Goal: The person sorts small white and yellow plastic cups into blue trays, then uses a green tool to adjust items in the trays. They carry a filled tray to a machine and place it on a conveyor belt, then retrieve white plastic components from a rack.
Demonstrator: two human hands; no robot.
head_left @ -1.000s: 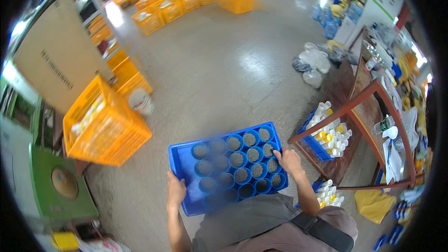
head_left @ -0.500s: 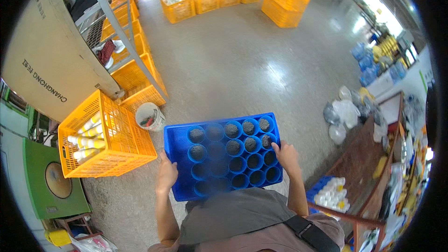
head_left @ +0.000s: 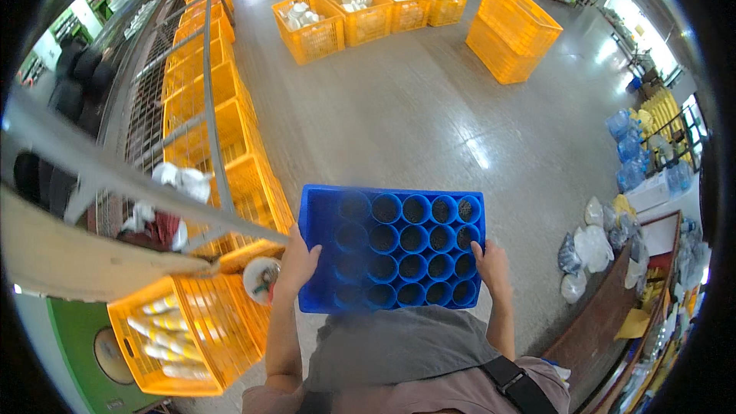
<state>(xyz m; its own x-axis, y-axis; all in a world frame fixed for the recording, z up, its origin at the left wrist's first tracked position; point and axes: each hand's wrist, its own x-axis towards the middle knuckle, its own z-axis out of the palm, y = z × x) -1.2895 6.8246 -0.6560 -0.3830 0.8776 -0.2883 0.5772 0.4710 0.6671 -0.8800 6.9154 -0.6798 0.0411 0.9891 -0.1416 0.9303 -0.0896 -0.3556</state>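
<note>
In front of my body I carry a blue rectangular tray (head_left: 320, 211) by its two short ends. My left hand (head_left: 298, 264) is closed on its left edge, thumb over the rim. On the right edge, my right hand (head_left: 491, 264) grips in the same way. Rows of round blue cups (head_left: 414, 238) stand upright in the tray, holding dark grey grainy matter. The left columns of cups look blurred behind a smudge on the picture. A bare strip of tray shows along the left side.
To the left stand a yellow crate (head_left: 222, 330) of white-and-yellow bottles, a bucket (head_left: 261, 280) and a metal rack (head_left: 211, 107) beside a row of crates. Ahead are filled crates (head_left: 322, 38) and a crate stack (head_left: 512, 34). Plastic bags (head_left: 592, 249) lie right, by a brown bench (head_left: 586, 337).
The tray stays in both hands and now lies more level. The surroundings have shifted: the rack and left crates are closer, and the bottle crate and bench sit lower in view.
</note>
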